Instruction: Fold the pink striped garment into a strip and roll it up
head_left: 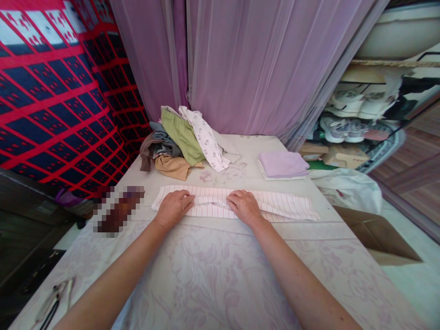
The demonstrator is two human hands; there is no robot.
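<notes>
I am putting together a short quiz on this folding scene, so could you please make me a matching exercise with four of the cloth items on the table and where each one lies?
Things:
1. Striped garment
2. Folded lilac cloth
3. Olive green garment
4. White printed garment

Places:
a. Folded stack at the far right of the table
b. Laid flat in a long strip under the left hand and right hand
c. Draped over the right side of the unfolded heap
d. On top of the heap, left of the printed piece

Pairs: 1-b, 2-a, 3-d, 4-c
</notes>
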